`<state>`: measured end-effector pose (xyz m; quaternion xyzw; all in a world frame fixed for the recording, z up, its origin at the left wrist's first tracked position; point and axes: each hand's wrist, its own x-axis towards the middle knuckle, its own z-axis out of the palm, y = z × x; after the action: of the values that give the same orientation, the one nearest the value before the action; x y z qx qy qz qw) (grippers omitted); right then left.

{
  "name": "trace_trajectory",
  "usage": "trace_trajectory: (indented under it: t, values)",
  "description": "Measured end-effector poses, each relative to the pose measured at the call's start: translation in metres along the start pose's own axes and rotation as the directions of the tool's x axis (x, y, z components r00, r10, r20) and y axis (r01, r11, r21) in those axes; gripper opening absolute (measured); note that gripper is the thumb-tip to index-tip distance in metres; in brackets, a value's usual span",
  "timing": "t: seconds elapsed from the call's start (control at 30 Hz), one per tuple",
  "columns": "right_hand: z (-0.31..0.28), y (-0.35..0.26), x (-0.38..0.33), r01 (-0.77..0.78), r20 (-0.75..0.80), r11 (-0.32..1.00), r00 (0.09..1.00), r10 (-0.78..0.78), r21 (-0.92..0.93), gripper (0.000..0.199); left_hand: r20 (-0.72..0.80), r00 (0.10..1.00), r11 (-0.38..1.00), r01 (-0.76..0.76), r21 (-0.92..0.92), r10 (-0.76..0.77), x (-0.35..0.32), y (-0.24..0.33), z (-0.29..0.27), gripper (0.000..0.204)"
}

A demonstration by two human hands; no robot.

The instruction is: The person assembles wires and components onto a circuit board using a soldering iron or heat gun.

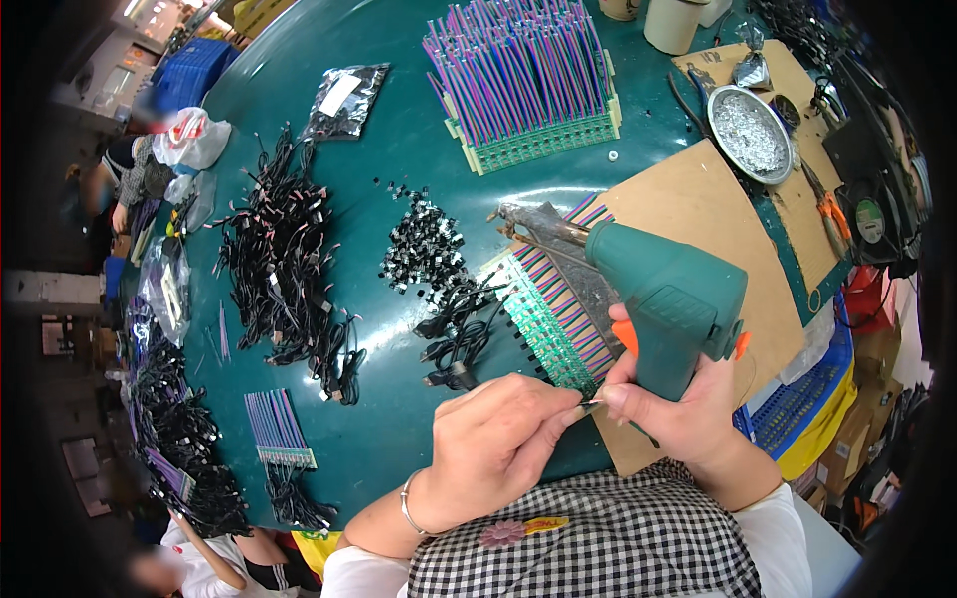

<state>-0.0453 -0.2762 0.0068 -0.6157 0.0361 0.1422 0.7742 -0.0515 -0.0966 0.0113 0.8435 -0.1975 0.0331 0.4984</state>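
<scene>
At a green worktop [399, 140], the right hand [688, 409] grips a soldering gun [668, 299] while the left hand [498, 439] pinches a thin wire [588, 404] at the wired board [553, 309] lying on cardboard [698, 199]. The hot tip could likely scorch fingers or neighbouring wires if it slips. Black connectors [424, 249] and cable heaps [284, 259] crowd the left; a solder dish [750, 135] sits beyond.

matt plastic soldering gun [673, 299], brown cardboard sheet [698, 204]
</scene>
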Motion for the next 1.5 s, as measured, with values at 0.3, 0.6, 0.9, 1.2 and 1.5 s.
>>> trace_trajectory:
  t: [0.3, 0.6, 0.9, 1.2, 1.5]
  values:
    - [0.000, -0.002, 0.002, 0.013, -0.002, 1.000, 1.000, -0.013, -0.014, 0.015, 0.169, 0.892, 0.814, 0.451, -0.365, -0.419, -0.002, -0.001, -0.003, 0.005]
    - [-0.010, 0.010, 0.004, 0.173, 0.173, 0.971, 0.974, -0.145, -0.163, 0.060, 0.304, 0.817, 0.632, 0.573, -0.521, -0.490, -0.003, -0.006, 0.001, 0.006]
    - [-0.009, 0.016, 0.001, 0.140, 0.170, 0.970, 0.980, -0.107, -0.197, 0.058, 0.163, 0.858, 0.709, 0.497, -0.500, -0.487, -0.004, -0.009, 0.007, 0.004]
    - [-0.030, 0.007, -0.017, 0.097, 0.057, 0.985, 0.994, -0.089, -0.143, 0.059, -0.034, 0.850, 0.851, 0.525, -0.006, -0.525, 0.035, -0.040, -0.010, 0.011]
    - [-0.058, 0.005, -0.042, -0.054, -0.112, 0.998, 0.992, 0.049, -0.042, 0.060, -0.054, 0.868, 0.849, 0.495, 0.183, -0.494, 0.045, -0.059, -0.006, 0.011]
